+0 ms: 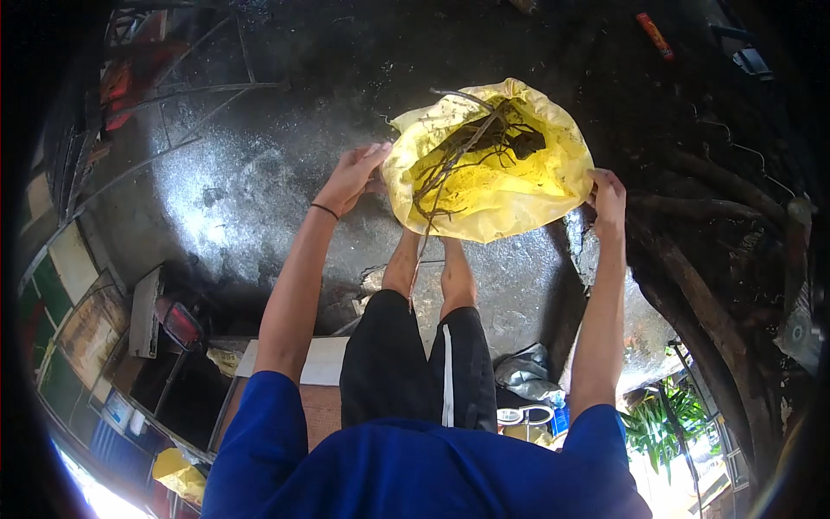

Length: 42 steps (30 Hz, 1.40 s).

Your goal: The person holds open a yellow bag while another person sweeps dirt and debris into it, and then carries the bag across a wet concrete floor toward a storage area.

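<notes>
A yellow woven plastic sack (pixel 493 211) hangs with its mouth wide apart in front of my legs. My left hand (pixel 358 174) grips the rim on the left, with a dark band around the wrist. On the opposite side my right hand (pixel 607 194) pinches the rim, its fingertips partly hidden by the edge. Inside lie dry twigs (pixel 457 159) and a dark brown clump (pixel 525 143) that I cannot identify. One long thin twig sticks out over the near rim, towards my knees. Another short stick pokes past the far rim.
Thick wooden logs or branches (pixel 707 285) lie at the right. A red stick-like packet (pixel 655 37) is on the dark concrete floor (pixel 311 130) at the upper right. Thin metal framing stands upper left. Behind me are a wooden bench (pixel 321 402), a grey plastic bag (pixel 528 370) and green plants (pixel 671 425).
</notes>
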Each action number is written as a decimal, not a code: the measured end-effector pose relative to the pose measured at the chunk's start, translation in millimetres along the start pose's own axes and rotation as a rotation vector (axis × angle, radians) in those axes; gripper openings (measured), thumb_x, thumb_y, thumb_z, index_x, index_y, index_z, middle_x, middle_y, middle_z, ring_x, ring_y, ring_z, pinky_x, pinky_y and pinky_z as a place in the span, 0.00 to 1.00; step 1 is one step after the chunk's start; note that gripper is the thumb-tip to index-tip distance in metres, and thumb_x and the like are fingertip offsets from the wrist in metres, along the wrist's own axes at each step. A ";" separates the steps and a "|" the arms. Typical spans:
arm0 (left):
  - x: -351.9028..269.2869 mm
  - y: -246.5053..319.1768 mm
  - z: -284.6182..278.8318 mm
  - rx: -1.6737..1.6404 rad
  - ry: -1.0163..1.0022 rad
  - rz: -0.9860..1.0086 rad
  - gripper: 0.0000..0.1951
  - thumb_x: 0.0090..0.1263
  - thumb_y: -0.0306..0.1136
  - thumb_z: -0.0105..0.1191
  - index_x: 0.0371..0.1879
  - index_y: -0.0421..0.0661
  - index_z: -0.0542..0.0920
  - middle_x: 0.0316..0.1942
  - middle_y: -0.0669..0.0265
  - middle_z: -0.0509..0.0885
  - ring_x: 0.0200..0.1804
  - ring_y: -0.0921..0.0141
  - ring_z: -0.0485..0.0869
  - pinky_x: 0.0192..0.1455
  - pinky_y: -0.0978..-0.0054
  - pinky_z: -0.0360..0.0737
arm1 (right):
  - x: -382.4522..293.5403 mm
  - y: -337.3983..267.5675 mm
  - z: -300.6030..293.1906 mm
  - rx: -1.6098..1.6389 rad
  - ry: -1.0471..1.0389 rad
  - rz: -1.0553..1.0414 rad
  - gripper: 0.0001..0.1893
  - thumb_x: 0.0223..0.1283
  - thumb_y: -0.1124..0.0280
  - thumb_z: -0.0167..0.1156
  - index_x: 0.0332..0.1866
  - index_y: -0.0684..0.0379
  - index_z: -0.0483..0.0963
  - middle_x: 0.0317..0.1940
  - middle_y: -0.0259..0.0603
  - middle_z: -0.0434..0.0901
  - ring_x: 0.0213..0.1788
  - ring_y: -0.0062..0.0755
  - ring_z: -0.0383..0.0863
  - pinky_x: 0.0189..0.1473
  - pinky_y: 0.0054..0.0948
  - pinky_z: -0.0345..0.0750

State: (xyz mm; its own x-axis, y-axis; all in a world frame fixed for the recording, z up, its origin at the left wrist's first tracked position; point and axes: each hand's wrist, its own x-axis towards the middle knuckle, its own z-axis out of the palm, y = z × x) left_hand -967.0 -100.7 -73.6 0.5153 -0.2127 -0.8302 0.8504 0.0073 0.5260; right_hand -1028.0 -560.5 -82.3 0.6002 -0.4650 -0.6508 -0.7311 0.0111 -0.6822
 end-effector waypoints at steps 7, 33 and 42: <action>21.3 18.4 2.8 0.144 -0.083 0.004 0.14 0.71 0.40 0.61 0.43 0.41 0.83 0.38 0.68 0.84 0.40 0.73 0.84 0.43 0.70 0.86 | 74.2 -75.2 23.8 -0.675 -0.088 -0.297 0.23 0.66 0.53 0.59 0.48 0.67 0.81 0.37 0.39 0.85 0.43 0.28 0.82 0.50 0.30 0.75; 10.4 35.7 -26.4 0.550 0.375 0.602 0.05 0.68 0.27 0.56 0.36 0.40 0.76 0.28 0.58 0.81 0.29 0.68 0.80 0.33 0.71 0.74 | 84.0 -155.4 131.3 -0.732 -0.496 -0.709 0.09 0.67 0.66 0.60 0.43 0.61 0.79 0.31 0.34 0.82 0.33 0.21 0.79 0.40 0.24 0.75; 22.2 33.5 -29.5 0.572 0.269 0.611 0.05 0.70 0.27 0.55 0.37 0.39 0.74 0.30 0.62 0.82 0.32 0.72 0.83 0.33 0.74 0.79 | 75.0 -161.7 136.8 -0.929 -0.275 -0.646 0.16 0.65 0.59 0.63 0.50 0.59 0.79 0.43 0.46 0.86 0.47 0.39 0.85 0.51 0.33 0.79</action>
State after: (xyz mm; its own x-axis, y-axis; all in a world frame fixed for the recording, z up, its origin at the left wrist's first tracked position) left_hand -923.9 -76.3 -79.9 0.9318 -0.0937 -0.3506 0.2715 -0.4611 0.8448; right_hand -820.4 -476.1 -66.4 0.9147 0.0618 -0.3994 -0.1515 -0.8637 -0.4806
